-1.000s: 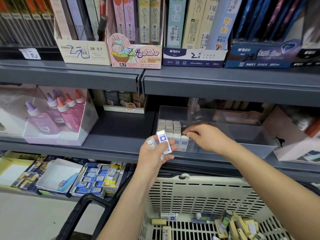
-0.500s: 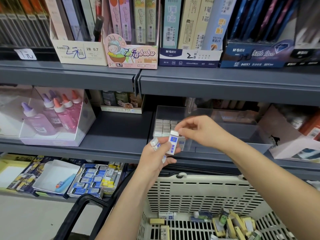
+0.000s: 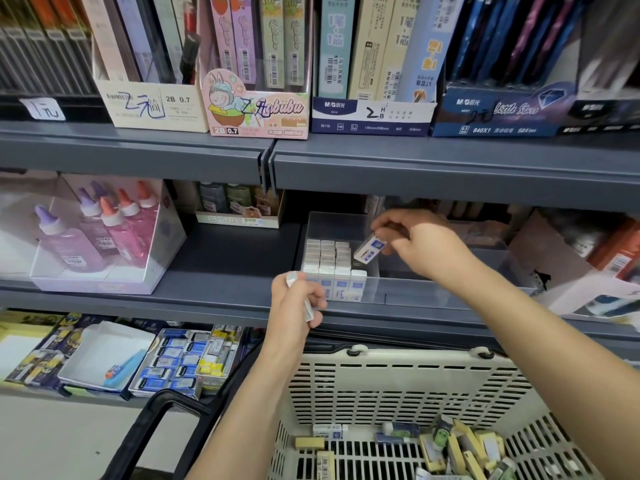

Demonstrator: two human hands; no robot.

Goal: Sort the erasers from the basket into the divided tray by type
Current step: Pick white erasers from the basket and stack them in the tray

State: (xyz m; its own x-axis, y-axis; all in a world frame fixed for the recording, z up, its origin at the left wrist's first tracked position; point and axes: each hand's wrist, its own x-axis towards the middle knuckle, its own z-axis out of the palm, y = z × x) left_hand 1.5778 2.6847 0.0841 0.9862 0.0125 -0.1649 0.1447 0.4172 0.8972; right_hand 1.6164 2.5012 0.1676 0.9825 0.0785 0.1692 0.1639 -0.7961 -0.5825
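Right hand over tray, eraser tilted

Basically, I see the basket [image 3: 398,379] low, divided tray [image 3: 346,223] on the shelf [image 3: 225,258] above. Right hand [image 3: 420,242] grip pinches a blue-label eraser [image 3: 370,249], long axis slanting down-left, just right of the packed rows [image 3: 327,256]. Left hand [image 3: 294,303], nearer me, clutches spare erasers [image 3: 307,310].

A stationery shop aisle, seen at the display shelving.

Grey metal shelves [image 3: 450,168] run in tiers, each packed with retail display cartons: pencil-lead boxes [image 3: 256,109] hand-marked with prices and grades such as "2B 0.7", a small handwritten price tag [image 3: 43,109] at the upper shelf's left edge, glue bottles [image 3: 104,230] in a clear case, and a clear divided tray [image 3: 415,292] of boxed erasers at the middle shelf's front edge. More packaged erasers [image 3: 180,362] fill the lowest tier, and a perforated shopping basket [image 3: 398,386] stands below.
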